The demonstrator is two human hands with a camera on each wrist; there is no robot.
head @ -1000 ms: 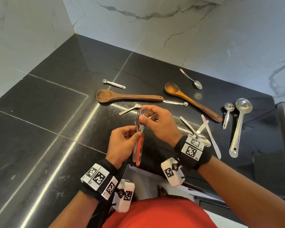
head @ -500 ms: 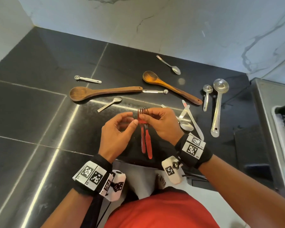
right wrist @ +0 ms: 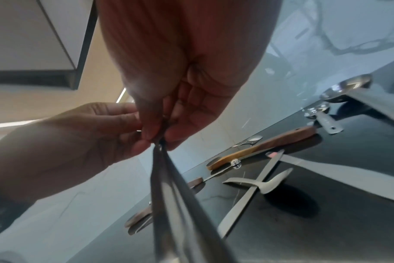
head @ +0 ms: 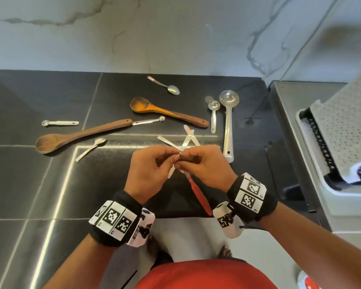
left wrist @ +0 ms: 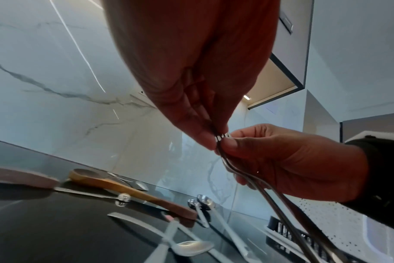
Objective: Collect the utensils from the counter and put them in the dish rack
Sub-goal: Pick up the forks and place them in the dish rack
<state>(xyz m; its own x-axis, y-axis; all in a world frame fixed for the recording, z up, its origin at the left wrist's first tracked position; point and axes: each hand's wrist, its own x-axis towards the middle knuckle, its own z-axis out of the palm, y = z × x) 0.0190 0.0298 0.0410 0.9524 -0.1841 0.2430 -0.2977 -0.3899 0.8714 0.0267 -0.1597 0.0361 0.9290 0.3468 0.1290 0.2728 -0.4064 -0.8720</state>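
Right at the centre of the head view, both hands meet above the glossy black stone counter (head: 40, 180). The right hand (head: 204, 165) has its fingers curled and thumb pressed against the metal tips of the red-handled forks (head: 198, 195), whose slim red plastic handles slant down toward the lower middle of the frame. The left hand (head: 150, 170) pinches the same metal tips from the other side, thumb against forefinger; in the left wrist view the bright steel ends (left wrist: 223, 137) show between the two hands' fingertips, and thin curved steel shanks run off to the lower right.

On the counter, a dark wooden spoon (head: 79, 135) with a long flat handle lies at centre left, and a lighter, orange-brown wooden spoon (head: 167, 112) lies above centre, bowl toward the upper left. A long steel ladle-shaped scoop (head: 228, 124) with a round bowl lies lengthwise right of centre, a smaller measuring spoon (head: 213, 115) just beside it. A teaspoon (head: 165, 85) sits near the veined marble wall. Crossed flat steel utensils (head: 188, 136) lie just beyond the hands.

At the right edge, the dish rack (head: 321, 147), black lattice in a pale tray, stands partly under a speckled white cloth (head: 346, 122).
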